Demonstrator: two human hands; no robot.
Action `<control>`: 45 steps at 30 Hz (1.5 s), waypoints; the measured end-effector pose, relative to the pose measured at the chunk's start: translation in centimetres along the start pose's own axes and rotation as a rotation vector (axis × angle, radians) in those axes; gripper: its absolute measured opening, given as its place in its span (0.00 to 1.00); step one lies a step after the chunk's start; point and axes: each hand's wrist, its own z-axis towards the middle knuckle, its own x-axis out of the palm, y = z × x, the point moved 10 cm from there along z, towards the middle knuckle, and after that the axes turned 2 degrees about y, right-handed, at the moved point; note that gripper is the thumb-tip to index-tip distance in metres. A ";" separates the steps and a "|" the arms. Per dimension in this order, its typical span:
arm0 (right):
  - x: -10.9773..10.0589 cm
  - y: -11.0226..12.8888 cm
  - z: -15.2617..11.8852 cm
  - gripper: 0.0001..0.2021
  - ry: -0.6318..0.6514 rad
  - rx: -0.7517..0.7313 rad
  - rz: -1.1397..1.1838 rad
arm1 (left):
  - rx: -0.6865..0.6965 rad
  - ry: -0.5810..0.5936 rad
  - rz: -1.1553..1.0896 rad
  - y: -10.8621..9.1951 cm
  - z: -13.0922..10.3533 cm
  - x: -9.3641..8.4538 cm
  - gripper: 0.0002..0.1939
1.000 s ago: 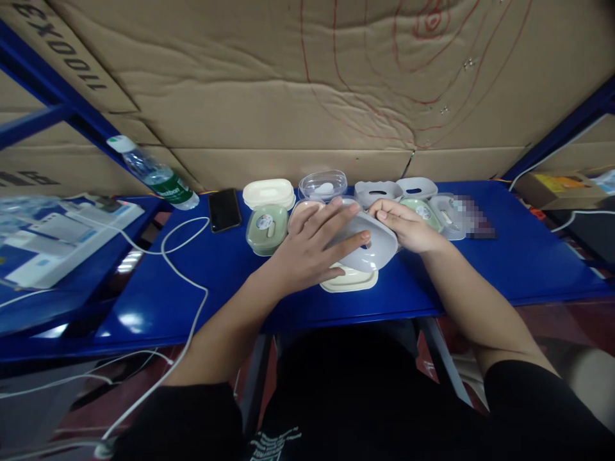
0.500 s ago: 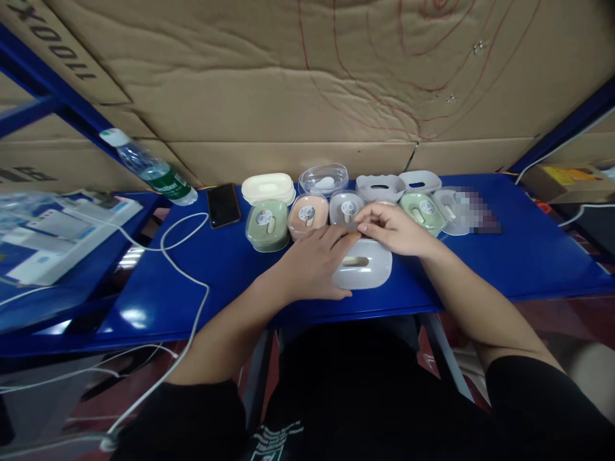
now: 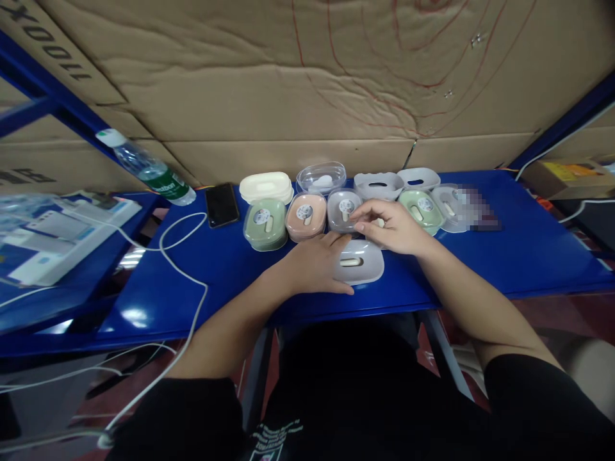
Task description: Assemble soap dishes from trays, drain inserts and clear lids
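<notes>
Our left hand (image 3: 317, 264) lies open against the slotted lid (image 3: 371, 265), near the blue table's (image 3: 509, 256) front edge; our right hand (image 3: 394, 227) curls just beyond (whether gripping anything, we cannot tell).

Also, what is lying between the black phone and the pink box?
A green box lies between the phone and the pink box; the head view shows this.

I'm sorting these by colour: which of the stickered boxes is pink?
The pink box is the one between the green box at the phone's side and the grey box; no other stickered box is pink.
</notes>
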 end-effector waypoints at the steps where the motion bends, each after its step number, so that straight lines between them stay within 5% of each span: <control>1: 0.1 0.1 0.0 0.12 0.013 -0.010 -0.020 | -0.001 -0.002 0.001 0.1 -0.1 0.0 0.55; 16: 0.6 0.1 0.2 0.10 0.039 -0.058 -0.103 | -0.011 0.072 0.006 0.6 -0.4 0.1 0.58; 26: 3.5 0.8 -0.9 0.08 0.320 -0.084 -0.265 | 0.043 0.052 -0.057 -0.2 0.0 -0.3 0.47; 39: 3.4 0.3 -1.0 0.06 0.371 -0.070 -0.308 | 0.080 0.058 -0.097 -0.2 0.3 -0.2 0.44; 45: 3.8 -0.7 -1.1 0.05 0.459 0.043 -0.354 | 0.033 0.166 -0.099 -0.3 0.4 0.4 0.48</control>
